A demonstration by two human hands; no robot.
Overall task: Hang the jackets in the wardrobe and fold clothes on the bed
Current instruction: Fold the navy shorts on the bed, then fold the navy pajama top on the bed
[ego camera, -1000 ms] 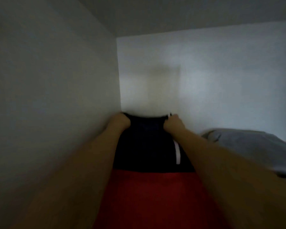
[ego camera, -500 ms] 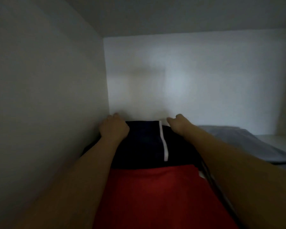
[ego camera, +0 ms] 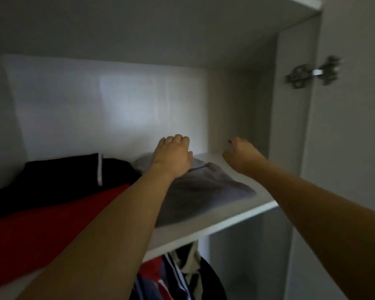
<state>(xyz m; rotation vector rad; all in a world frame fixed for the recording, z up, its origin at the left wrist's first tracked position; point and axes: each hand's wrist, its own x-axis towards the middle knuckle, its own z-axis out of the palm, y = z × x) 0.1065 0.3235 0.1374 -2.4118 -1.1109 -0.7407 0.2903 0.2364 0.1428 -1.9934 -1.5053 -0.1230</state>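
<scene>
A folded dark garment with a white stripe [ego camera: 74, 176] lies on a red garment [ego camera: 41, 230] at the left of the wardrobe's upper shelf [ego camera: 214, 226]. To their right lies a folded grey garment [ego camera: 204, 191]. My left hand [ego camera: 173, 154] rests on the far end of the grey garment, fingers curled downward. My right hand [ego camera: 240, 152] hovers beside it over the bare shelf, fingers loosely curled, holding nothing. Hung clothes [ego camera: 178, 276] show below the shelf.
The wardrobe's right wall [ego camera: 290, 126] and an open door with a metal hinge [ego camera: 312, 72] stand at the right. The back panel [ego camera: 108, 105] is close behind the hands. Bare shelf lies right of the grey garment.
Both hands have left the dark striped garment and moved right to the grey garment. The view has pulled back and swung right, showing the shelf edge and hinge.
</scene>
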